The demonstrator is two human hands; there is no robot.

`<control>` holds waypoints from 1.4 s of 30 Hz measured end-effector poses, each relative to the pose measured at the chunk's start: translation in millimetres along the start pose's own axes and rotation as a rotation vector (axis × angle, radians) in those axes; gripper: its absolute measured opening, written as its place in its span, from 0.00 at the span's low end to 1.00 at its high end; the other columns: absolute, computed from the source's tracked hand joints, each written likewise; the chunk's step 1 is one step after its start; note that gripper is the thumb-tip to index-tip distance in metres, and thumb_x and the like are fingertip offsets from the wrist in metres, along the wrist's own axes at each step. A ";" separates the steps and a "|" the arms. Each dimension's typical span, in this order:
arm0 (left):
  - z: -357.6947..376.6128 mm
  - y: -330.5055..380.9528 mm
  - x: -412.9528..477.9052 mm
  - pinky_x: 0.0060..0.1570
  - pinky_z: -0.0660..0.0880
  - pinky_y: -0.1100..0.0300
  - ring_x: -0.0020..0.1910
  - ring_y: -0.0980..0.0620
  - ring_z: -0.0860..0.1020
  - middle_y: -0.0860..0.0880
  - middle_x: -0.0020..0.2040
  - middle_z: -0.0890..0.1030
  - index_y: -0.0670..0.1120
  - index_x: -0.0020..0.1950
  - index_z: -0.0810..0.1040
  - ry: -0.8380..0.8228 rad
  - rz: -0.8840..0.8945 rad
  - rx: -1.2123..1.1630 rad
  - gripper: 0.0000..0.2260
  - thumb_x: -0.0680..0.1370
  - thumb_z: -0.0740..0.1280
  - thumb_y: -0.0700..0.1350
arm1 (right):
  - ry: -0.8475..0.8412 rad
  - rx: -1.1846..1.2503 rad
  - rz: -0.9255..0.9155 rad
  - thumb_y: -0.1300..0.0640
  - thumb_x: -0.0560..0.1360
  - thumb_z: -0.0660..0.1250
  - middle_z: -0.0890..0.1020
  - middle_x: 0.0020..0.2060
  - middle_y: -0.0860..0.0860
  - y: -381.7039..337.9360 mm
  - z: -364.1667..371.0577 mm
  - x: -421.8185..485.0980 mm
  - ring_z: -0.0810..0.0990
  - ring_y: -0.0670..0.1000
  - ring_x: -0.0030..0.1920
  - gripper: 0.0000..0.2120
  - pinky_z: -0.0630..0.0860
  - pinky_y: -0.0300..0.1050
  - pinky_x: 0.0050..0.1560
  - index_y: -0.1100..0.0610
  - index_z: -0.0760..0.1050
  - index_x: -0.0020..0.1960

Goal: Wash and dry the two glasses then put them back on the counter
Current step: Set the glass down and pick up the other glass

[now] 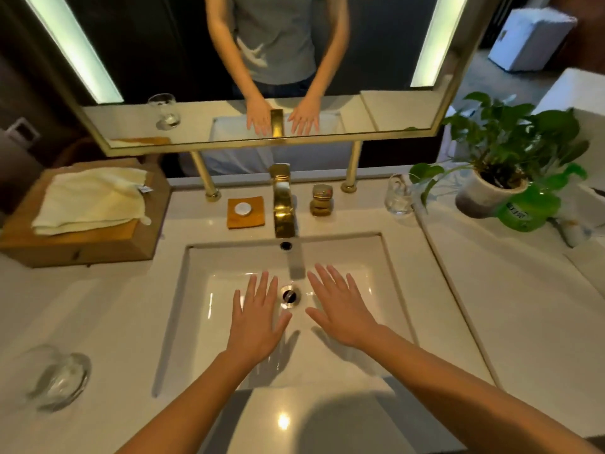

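Both hands hover above the sink basin [196, 290], palms down, fingers straight and spread, grasping nothing: the left hand [255, 319] just at 9 o'clock of the drain [289, 295], the right hand [340, 309] just at 3 o'clock of it.

Both glasses stand apart from the hands on the white tabletop [507, 306]. The near glass [57, 376] is at 8 o'clock of the basin, and the far glass [397, 194] is at 1 o'clock, beside the potted plant [491, 188].

The task seems to be at a point between steps, probably the very beginning, but it cannot be told whether the glasses are already washed. The next move would call for one hand to reach a glass and for the other to turn the gold tap handle [322, 199] beside the faucet [283, 208] at 12 o'clock. The folded towel [91, 199] for drying lies at 10 o'clock.
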State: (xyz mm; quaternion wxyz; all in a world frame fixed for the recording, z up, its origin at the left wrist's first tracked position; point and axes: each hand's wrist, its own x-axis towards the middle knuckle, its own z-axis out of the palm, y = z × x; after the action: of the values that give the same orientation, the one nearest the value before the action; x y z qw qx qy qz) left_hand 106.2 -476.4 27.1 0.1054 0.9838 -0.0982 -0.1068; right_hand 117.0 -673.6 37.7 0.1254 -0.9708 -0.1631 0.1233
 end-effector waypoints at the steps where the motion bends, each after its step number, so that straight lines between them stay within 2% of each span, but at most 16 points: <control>1: -1.4 -6.8 -7.2 0.69 0.30 0.50 0.72 0.51 0.29 0.52 0.74 0.30 0.51 0.75 0.32 0.007 -0.017 0.002 0.44 0.63 0.21 0.72 | -0.001 0.000 -0.024 0.42 0.81 0.51 0.41 0.79 0.50 -8.7 1.7 2.8 0.39 0.53 0.78 0.32 0.39 0.57 0.75 0.51 0.42 0.79; 4: -6.8 -27.6 -27.3 0.69 0.29 0.49 0.73 0.50 0.29 0.51 0.74 0.29 0.50 0.75 0.33 0.030 -0.061 0.010 0.45 0.63 0.22 0.72 | -0.012 0.006 -0.084 0.41 0.81 0.51 0.41 0.79 0.49 -34.7 6.2 11.6 0.38 0.52 0.78 0.32 0.39 0.56 0.75 0.50 0.42 0.79; 6: -10.2 -43.3 -39.3 0.71 0.31 0.49 0.75 0.48 0.34 0.49 0.76 0.35 0.49 0.76 0.35 0.054 -0.095 0.032 0.43 0.67 0.24 0.72 | -0.022 -0.008 -0.119 0.40 0.81 0.51 0.40 0.79 0.49 -51.8 10.3 17.4 0.38 0.52 0.78 0.33 0.36 0.54 0.74 0.50 0.41 0.79; 9: -20.9 -65.9 -60.2 0.74 0.45 0.42 0.76 0.43 0.53 0.44 0.78 0.56 0.47 0.77 0.48 0.079 -0.177 0.069 0.36 0.76 0.35 0.68 | -0.029 -0.020 -0.176 0.39 0.81 0.51 0.40 0.79 0.49 -78.9 16.2 25.6 0.38 0.52 0.78 0.33 0.34 0.52 0.72 0.49 0.41 0.79; 11: -32.0 -78.6 -73.3 0.69 0.56 0.39 0.73 0.42 0.61 0.43 0.75 0.64 0.46 0.76 0.54 0.078 -0.229 0.075 0.33 0.78 0.37 0.65 | -0.039 -0.013 -0.218 0.39 0.81 0.51 0.41 0.79 0.49 -97.4 20.0 31.2 0.39 0.53 0.78 0.33 0.34 0.51 0.71 0.49 0.42 0.79; 13: -43.7 -91.1 -87.4 0.65 0.60 0.39 0.72 0.41 0.65 0.43 0.74 0.67 0.46 0.75 0.57 0.100 -0.259 0.082 0.33 0.79 0.38 0.65 | -0.051 -0.019 -0.258 0.39 0.81 0.51 0.41 0.79 0.49 -116.6 24.8 37.4 0.39 0.53 0.78 0.33 0.33 0.51 0.71 0.49 0.42 0.79; 16: -55.7 -114.3 -108.0 0.71 0.58 0.39 0.75 0.41 0.60 0.43 0.76 0.61 0.46 0.77 0.55 0.153 -0.276 0.112 0.34 0.78 0.39 0.65 | -0.081 -0.039 -0.334 0.39 0.81 0.50 0.40 0.78 0.49 -146.2 33.0 48.1 0.38 0.52 0.78 0.33 0.34 0.51 0.72 0.49 0.40 0.79; 20: -72.3 -144.9 -135.9 0.72 0.34 0.48 0.76 0.50 0.35 0.48 0.78 0.40 0.50 0.78 0.43 0.281 -0.304 0.048 0.36 0.75 0.40 0.67 | -0.113 -0.014 -0.456 0.40 0.81 0.51 0.44 0.79 0.50 -183.5 38.1 57.5 0.42 0.53 0.78 0.33 0.38 0.51 0.75 0.51 0.44 0.79; 22: -77.8 -159.4 -147.8 0.71 0.31 0.51 0.75 0.52 0.32 0.50 0.78 0.36 0.51 0.78 0.41 0.320 -0.344 0.015 0.37 0.73 0.41 0.67 | -0.125 0.032 -0.508 0.41 0.81 0.53 0.48 0.79 0.50 -199.5 41.1 58.4 0.45 0.52 0.79 0.32 0.40 0.50 0.75 0.52 0.47 0.79; 25: -83.9 -186.9 -165.4 0.72 0.33 0.51 0.77 0.50 0.37 0.49 0.79 0.40 0.50 0.78 0.44 0.348 -0.401 -0.018 0.36 0.74 0.44 0.65 | -0.146 0.087 -0.571 0.42 0.81 0.55 0.52 0.79 0.49 -230.7 49.9 63.5 0.49 0.51 0.78 0.31 0.42 0.48 0.75 0.51 0.50 0.79; 28: -89.0 -208.2 -178.3 0.74 0.38 0.50 0.78 0.49 0.41 0.50 0.79 0.43 0.51 0.78 0.47 0.346 -0.423 -0.064 0.34 0.76 0.50 0.63 | -0.176 0.099 -0.584 0.41 0.80 0.56 0.53 0.79 0.50 -257.9 59.6 72.4 0.50 0.52 0.78 0.32 0.46 0.52 0.77 0.51 0.51 0.79; 30: -91.6 -218.8 -184.2 0.76 0.49 0.47 0.77 0.47 0.52 0.49 0.78 0.54 0.49 0.77 0.56 0.363 -0.410 -0.134 0.31 0.77 0.61 0.56 | -0.181 0.115 -0.580 0.40 0.78 0.57 0.54 0.79 0.51 -273.3 67.7 80.7 0.50 0.53 0.78 0.34 0.48 0.54 0.77 0.52 0.51 0.79; 32: -92.6 -227.6 -187.0 0.71 0.62 0.51 0.72 0.47 0.63 0.48 0.72 0.67 0.47 0.71 0.68 0.380 -0.382 -0.187 0.25 0.76 0.67 0.51 | -0.177 0.131 -0.568 0.37 0.76 0.60 0.56 0.78 0.52 -287.2 77.9 90.9 0.53 0.54 0.78 0.38 0.50 0.56 0.77 0.53 0.52 0.78; 37: -89.4 -242.4 -178.2 0.60 0.69 0.58 0.62 0.50 0.73 0.51 0.60 0.77 0.48 0.62 0.76 0.335 -0.291 -0.175 0.15 0.76 0.65 0.49 | -0.102 0.193 -0.526 0.30 0.71 0.62 0.66 0.72 0.46 -318.1 101.4 108.6 0.61 0.50 0.74 0.39 0.51 0.60 0.76 0.47 0.58 0.74; 40: -91.0 -237.2 -163.6 0.60 0.68 0.57 0.58 0.50 0.74 0.50 0.58 0.79 0.48 0.59 0.76 0.205 -0.264 -0.059 0.13 0.76 0.61 0.49 | -0.088 0.348 -0.491 0.39 0.69 0.68 0.73 0.62 0.41 -334.7 106.4 110.5 0.66 0.46 0.68 0.28 0.51 0.60 0.75 0.43 0.66 0.67; 42: -94.2 -233.9 -153.0 0.55 0.70 0.56 0.56 0.48 0.76 0.47 0.57 0.79 0.47 0.59 0.75 0.098 -0.299 0.074 0.12 0.78 0.60 0.44 | -0.083 0.416 -0.461 0.43 0.69 0.68 0.74 0.57 0.41 -341.5 106.9 111.8 0.69 0.45 0.65 0.24 0.50 0.59 0.75 0.42 0.68 0.64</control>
State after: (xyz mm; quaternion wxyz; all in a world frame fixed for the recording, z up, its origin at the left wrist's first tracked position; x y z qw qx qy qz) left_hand 21.2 -201.7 92.7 0.0567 0.9947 0.0509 -0.0694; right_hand 91.8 -300.4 12.1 0.3393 -0.8559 -0.3550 0.1621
